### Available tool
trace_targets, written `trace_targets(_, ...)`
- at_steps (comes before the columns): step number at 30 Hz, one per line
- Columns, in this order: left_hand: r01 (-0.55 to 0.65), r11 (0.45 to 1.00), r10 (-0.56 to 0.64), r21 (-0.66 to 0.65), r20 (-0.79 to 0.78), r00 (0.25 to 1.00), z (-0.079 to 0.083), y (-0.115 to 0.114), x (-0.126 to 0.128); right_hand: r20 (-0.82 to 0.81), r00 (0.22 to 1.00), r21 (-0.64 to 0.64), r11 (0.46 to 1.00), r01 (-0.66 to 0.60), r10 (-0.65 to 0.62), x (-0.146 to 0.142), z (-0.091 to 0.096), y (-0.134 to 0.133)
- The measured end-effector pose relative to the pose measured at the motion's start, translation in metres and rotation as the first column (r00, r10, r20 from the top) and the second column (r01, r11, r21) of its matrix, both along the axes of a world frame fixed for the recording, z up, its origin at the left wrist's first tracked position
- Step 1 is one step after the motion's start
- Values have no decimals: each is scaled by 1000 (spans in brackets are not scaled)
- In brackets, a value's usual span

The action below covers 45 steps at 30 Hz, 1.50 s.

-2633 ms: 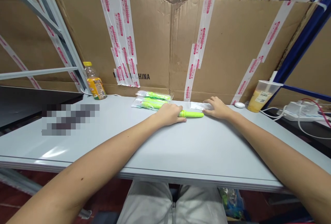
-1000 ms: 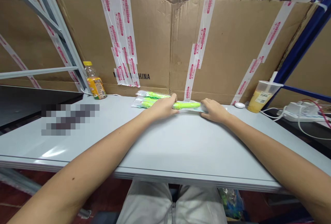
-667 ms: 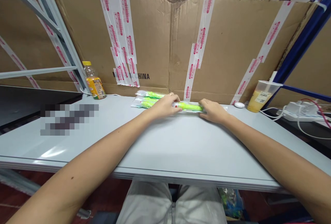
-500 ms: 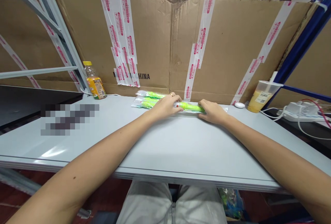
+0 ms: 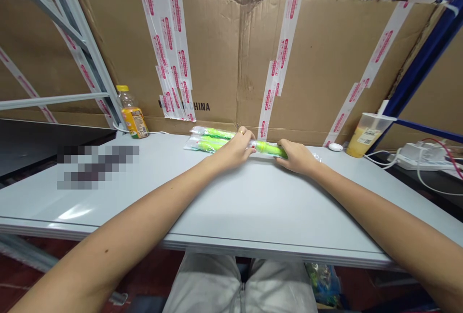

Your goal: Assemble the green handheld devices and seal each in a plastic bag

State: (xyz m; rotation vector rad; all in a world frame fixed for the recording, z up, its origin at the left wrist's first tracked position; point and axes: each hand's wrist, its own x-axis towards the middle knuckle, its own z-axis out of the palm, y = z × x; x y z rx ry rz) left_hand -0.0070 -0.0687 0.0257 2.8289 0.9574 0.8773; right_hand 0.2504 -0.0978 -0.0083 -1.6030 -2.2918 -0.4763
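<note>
A bright green pen-like stick (image 5: 266, 148) lies partly inside a clear plastic sleeve (image 5: 315, 155) at the far middle of the grey table (image 5: 231, 207). My left hand (image 5: 233, 148) pinches the stick's left end, a ring on one finger. My right hand (image 5: 295, 157) is closed over the sleeve and the stick's right end. Just left of my left hand lie two more green sticks in clear bags (image 5: 208, 139).
A taped cardboard wall (image 5: 253, 62) stands behind the table. A yellow-capped drink bottle (image 5: 132, 114) is at the back left; a lidded cup of yellow drink (image 5: 367, 133) and a small white puck (image 5: 335, 147) at the back right. A power strip with cables (image 5: 419, 154) lies far right.
The green stick was bare on the table; my hands lifted it toward the cardboard and it has slid further right into the clear sleeve held by my right hand.
</note>
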Motion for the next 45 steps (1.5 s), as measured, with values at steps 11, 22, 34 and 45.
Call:
trace_targets(11, -145, 989, 147, 32, -72, 987, 0, -1, 0, -26, 1000, -1, 1000, -14, 14, -1, 0, -1)
trace_targets(22, -1, 999, 2, -39, 37, 999, -5, 6, 0, -48, 998, -5, 1000, 27, -27, -2, 2, -2)
trace_targets(34, -8, 996, 11, -86, 40, 999, -3, 8, 2, -24, 998, -65, 996, -55, 54, -10, 3, -7)
trace_targets(45, -22, 995, 27, -99, 49, 998, -6, 11, 1, 120, 992, 18, 999, -29, 27, -14, 4, -10)
